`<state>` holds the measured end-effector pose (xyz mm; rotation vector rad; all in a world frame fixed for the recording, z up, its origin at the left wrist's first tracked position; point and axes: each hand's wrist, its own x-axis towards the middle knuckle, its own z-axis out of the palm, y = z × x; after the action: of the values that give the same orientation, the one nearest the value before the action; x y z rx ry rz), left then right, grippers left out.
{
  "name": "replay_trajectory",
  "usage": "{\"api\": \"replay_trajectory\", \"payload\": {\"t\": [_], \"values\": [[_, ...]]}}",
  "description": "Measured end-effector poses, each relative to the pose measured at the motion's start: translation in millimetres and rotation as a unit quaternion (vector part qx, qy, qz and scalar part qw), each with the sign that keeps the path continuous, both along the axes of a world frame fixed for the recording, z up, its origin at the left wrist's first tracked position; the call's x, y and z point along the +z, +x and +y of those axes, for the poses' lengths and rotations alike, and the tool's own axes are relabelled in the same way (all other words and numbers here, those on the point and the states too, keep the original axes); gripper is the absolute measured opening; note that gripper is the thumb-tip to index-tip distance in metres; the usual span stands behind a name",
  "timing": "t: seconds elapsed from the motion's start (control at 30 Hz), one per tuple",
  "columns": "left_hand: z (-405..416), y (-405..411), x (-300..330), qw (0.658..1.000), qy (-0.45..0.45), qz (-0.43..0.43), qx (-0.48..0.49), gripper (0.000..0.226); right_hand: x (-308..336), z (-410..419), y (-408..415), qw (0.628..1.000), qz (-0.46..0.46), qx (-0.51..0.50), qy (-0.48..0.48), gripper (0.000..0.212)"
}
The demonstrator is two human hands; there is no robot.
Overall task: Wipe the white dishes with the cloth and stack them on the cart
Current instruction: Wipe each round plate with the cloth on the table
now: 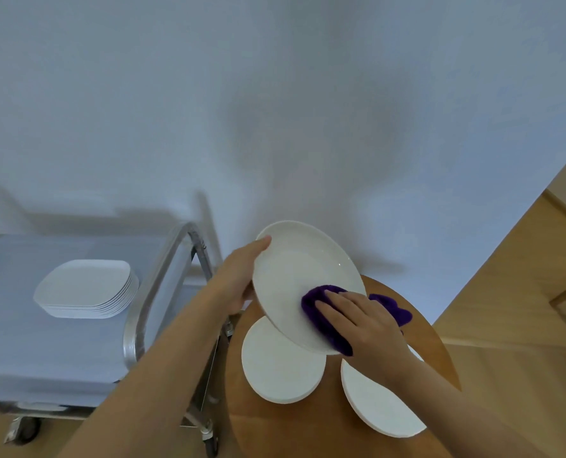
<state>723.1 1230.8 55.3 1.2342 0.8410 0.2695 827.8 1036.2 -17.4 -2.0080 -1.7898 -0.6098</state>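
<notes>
My left hand (pixel 238 279) grips the left rim of a round white plate (pixel 294 269), thumb on its upper edge, holding it tilted above the round wooden table (pixel 308 424). My right hand (pixel 364 322) lies with straight fingers on a purple cloth (pixel 321 312), pressing it against the plate's lower right face. Two more white plates lie flat on the table: one (pixel 281 365) under the held plate, one (pixel 380 404) at the right, partly hidden by my right forearm. A stack of several white squarish dishes (pixel 86 289) sits on the cart's top shelf (pixel 27 352).
The cart's metal handle (pixel 156 292) curves up between the shelf and the table. Its castor wheels (pixel 27 428) stand on the wooden floor. A white wall rises behind, and a wooden door panel (pixel 546 276) is at the right.
</notes>
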Motion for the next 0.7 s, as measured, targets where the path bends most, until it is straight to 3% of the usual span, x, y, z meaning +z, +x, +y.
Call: {"api": "replay_trajectory", "payload": {"t": [0.1, 0.17, 0.2, 0.27, 0.33, 0.4, 0.47, 0.57, 0.7], "values": [[20.7, -4.6, -2.6, 0.997, -0.020, 0.019, -0.066, 0.036, 6.9, -4.4, -2.7, 0.999, 0.024, 0.043, -0.016, 0.049], [27.1, -4.1, -10.4, 0.994, -0.060, 0.023, -0.093, 0.056, 17.4, -1.6, -13.0, 0.988, 0.150, 0.035, -0.016, 0.042], [27.1, -4.1, -17.8, 0.991, -0.075, 0.027, -0.103, 0.065, 28.7, 0.1, -19.1, 0.966, 0.258, 0.006, -0.011, 0.036], [20.2, -6.5, -34.2, 0.988, -0.060, 0.042, -0.139, 0.067, 50.1, 2.9, -23.5, 0.880, 0.473, -0.050, 0.002, 0.028], [5.8, -11.1, -49.6, 0.987, -0.048, 0.034, -0.150, 0.067, 60.9, 0.2, -19.0, 0.801, 0.597, -0.046, 0.027, 0.032], [-3.2, -14.8, -67.1, 0.992, -0.071, -0.016, -0.104, 0.095, 70.1, -2.0, -16.1, 0.727, 0.686, -0.006, 0.042, 0.037], [-8.2, -21.6, -78.0, 0.988, -0.096, -0.087, -0.079, 0.109, 70.9, -2.5, -15.1, 0.657, 0.751, 0.011, 0.062, 0.042], [-7.3, -32.6, -87.9, 0.978, -0.141, -0.142, -0.053, 0.096, 62.2, -2.3, -11.1, 0.590, 0.801, -0.005, 0.098, 0.052], [-5.0, -35.1, -80.1, 0.978, -0.146, -0.147, -0.034, 0.087, 47.2, -3.6, -3.3, 0.556, 0.823, -0.021, 0.110, 0.041]]}}
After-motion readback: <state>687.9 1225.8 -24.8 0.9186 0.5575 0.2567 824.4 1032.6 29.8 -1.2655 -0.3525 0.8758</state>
